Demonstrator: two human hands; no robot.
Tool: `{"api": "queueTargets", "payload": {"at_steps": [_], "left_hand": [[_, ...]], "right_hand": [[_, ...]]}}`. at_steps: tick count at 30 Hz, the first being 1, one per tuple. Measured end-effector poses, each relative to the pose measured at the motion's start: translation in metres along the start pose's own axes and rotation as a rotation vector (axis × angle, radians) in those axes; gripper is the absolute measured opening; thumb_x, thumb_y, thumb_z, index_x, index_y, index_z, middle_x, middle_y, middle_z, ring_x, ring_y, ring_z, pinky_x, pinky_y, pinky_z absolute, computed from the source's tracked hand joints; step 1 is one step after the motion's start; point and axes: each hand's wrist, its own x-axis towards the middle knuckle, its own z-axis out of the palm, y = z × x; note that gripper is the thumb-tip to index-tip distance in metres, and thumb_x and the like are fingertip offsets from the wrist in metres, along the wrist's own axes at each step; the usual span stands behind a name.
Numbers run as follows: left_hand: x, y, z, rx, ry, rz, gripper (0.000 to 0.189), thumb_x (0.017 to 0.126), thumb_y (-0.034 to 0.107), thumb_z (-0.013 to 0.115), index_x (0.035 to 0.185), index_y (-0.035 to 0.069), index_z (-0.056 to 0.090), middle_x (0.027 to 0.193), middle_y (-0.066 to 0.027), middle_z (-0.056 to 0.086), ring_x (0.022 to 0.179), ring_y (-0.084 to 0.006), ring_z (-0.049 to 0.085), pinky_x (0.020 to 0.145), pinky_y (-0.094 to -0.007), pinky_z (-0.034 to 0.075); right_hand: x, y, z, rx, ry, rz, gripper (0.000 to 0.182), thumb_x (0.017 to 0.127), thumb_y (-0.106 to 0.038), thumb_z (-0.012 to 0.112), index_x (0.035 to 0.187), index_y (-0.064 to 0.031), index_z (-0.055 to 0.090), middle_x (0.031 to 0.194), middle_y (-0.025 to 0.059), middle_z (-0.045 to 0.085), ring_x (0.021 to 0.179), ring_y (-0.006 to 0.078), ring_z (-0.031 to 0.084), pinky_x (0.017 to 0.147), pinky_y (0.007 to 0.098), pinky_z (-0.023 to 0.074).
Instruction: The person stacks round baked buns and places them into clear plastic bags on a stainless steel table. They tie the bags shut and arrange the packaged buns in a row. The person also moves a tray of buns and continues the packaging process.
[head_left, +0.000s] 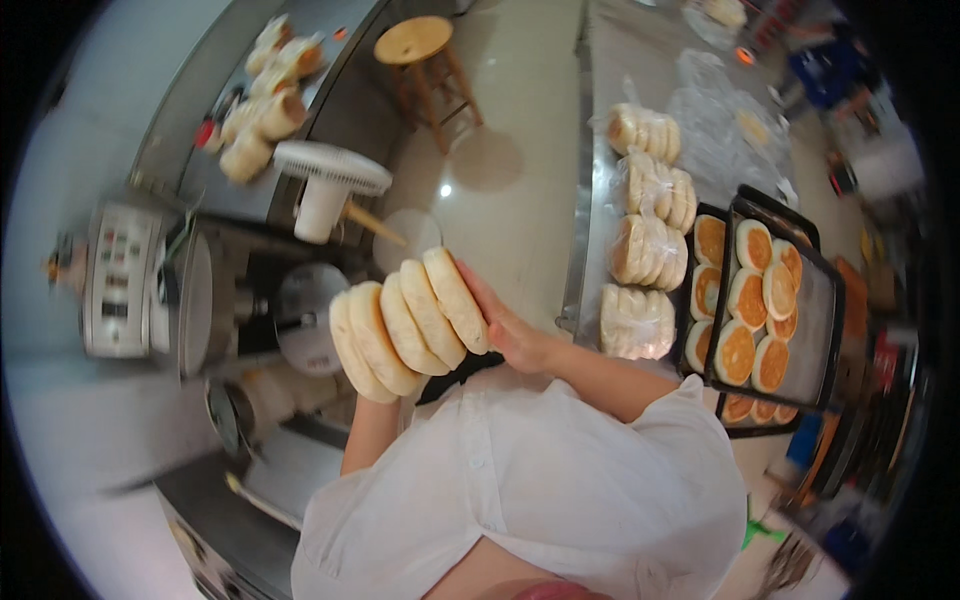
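A row of several pale, round flat buns (409, 322), pressed face to face, is held up in front of my white shirt. My right hand (514, 330) lies flat against the row's right end with fingers stretched along the last bun. My left forearm (371, 431) reaches up to the row's left end; the left hand itself is hidden behind the buns. To the right, clear plastic bags of similar buns (651, 251) stand in a line on a steel table (630, 37). Black baking trays (814, 330) beside them hold flat buns with browned faces (750, 296).
Loose clear plastic bags (720, 127) lie farther along the steel table. A white fan (322, 187) and a round wooden stool (415, 41) stand ahead. More stacked buns (262, 112) sit on the left counter. A machine with a control panel (120, 281) is at far left.
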Motion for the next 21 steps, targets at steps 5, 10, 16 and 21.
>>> {"api": "queueTargets", "payload": {"at_steps": [5, 10, 16, 21], "left_hand": [[-0.015, -0.032, 0.108, -0.252, 0.054, 0.262, 0.035, 0.094, 0.018, 0.058, 0.125, 0.003, 0.059, 0.116, -0.012, 0.062, 0.1, -0.0264, 0.067, 0.083, -0.0396, 0.06], [-0.047, -0.049, 0.201, 0.757, 0.287, 0.971, 0.048, 0.102, 0.035, 0.047, 0.141, 0.006, 0.047, 0.138, -0.0089, 0.054, 0.123, -0.0191, 0.057, 0.103, -0.0344, 0.049], [0.017, -0.018, 0.257, 1.89, 1.165, 1.157, 0.056, 0.103, 0.046, 0.045, 0.143, 0.007, 0.045, 0.139, -0.0115, 0.056, 0.123, -0.026, 0.059, 0.1, -0.0443, 0.053], [0.074, 0.023, 0.32, 2.02, 1.443, 1.051, 0.064, 0.102, 0.054, 0.043, 0.149, 0.011, 0.039, 0.147, -0.0081, 0.049, 0.133, -0.0272, 0.049, 0.109, -0.047, 0.044]], "right_hand": [[0.064, 0.038, 0.011, 0.347, 0.292, 0.248, 0.087, 0.099, -0.066, 0.032, 0.16, -0.0114, 0.002, 0.166, 0.0027, 0.009, 0.151, 0.0181, 0.01, 0.122, 0.0388, 0.0098], [0.098, 0.059, 0.002, 0.569, 0.602, 0.247, 0.064, 0.102, -0.046, 0.035, 0.155, -0.0112, 0.027, 0.157, 0.0043, 0.034, 0.145, 0.0191, 0.03, 0.119, 0.039, 0.0205], [0.123, 0.073, -0.047, 0.891, 0.803, 0.083, 0.056, 0.104, -0.046, 0.03, 0.146, -0.011, 0.045, 0.149, 0.0058, 0.048, 0.138, 0.0216, 0.043, 0.115, 0.0404, 0.0303], [0.165, 0.083, -0.117, 0.874, 0.845, -0.051, 0.056, 0.106, -0.046, 0.03, 0.15, -0.0129, 0.039, 0.153, 0.0028, 0.043, 0.141, 0.0192, 0.038, 0.117, 0.0381, 0.027]]}}
